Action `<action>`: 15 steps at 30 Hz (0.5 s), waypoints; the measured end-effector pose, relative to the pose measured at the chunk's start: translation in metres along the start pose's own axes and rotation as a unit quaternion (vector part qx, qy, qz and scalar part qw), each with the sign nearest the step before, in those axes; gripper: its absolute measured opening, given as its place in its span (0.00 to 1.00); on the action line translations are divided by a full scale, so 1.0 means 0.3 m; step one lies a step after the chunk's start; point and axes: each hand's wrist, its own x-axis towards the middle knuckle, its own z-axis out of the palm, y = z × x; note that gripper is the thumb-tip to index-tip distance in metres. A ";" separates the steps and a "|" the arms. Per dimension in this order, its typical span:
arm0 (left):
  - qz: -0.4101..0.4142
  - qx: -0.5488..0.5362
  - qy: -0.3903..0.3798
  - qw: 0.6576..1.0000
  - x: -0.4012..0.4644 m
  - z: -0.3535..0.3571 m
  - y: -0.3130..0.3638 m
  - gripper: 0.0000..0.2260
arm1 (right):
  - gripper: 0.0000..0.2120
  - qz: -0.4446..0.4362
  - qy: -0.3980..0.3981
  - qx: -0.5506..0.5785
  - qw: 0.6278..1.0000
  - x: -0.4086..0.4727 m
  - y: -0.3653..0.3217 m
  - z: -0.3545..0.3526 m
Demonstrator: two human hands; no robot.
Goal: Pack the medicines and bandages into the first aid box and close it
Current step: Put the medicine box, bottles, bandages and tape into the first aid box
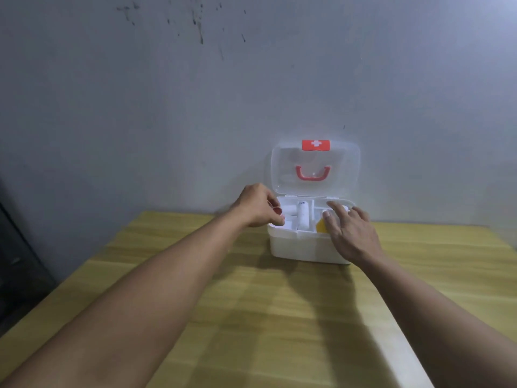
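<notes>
The white first aid box (296, 247) stands on the wooden table against the wall. Its clear lid (342, 169), with a red handle and a red cross latch, stands upright. Inside its tray lie white bandage rolls (302, 217) and a yellow item (321, 226). My left hand (258, 205) is at the box's left rim, fingers curled; I cannot tell whether they pinch anything. My right hand (349, 228) hovers over the right compartment with fingers spread, covering part of what lies there.
The wooden table (251, 303) stretches toward me with both forearms over it. A grey wall (195, 107) rises right behind the box. Something dark (16, 261) stands off the table's left side.
</notes>
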 end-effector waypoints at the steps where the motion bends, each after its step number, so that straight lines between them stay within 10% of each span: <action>1: 0.001 0.004 -0.006 1.000 0.017 0.012 0.012 0.08 | 0.23 0.001 0.001 0.001 1.000 0.002 0.004 0.003; 15: -0.011 0.050 -0.120 0.991 0.101 0.072 0.021 0.26 | 0.25 -0.009 0.011 0.007 1.000 0.025 0.027 0.029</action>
